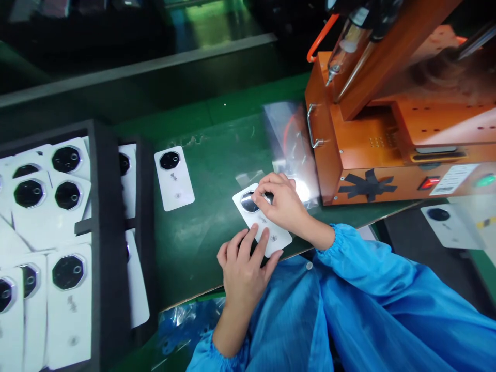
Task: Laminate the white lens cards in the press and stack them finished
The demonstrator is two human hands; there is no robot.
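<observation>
While the left hand (244,266) rests spread-fingered on the near end of the white panel (262,217), the right hand (282,204) has fingers bunched at its black window (248,203) (can't tell if pinching anything). Panel's on the green surface (209,206), between a second panel (176,190) and the orange machine (329,160); dark tray (106,232) far left.

Behind the green surface (211,178) runs a pale rail (135,70) — farther behind that surface, a yellow-green glow (213,18) amid darkness.
</observation>
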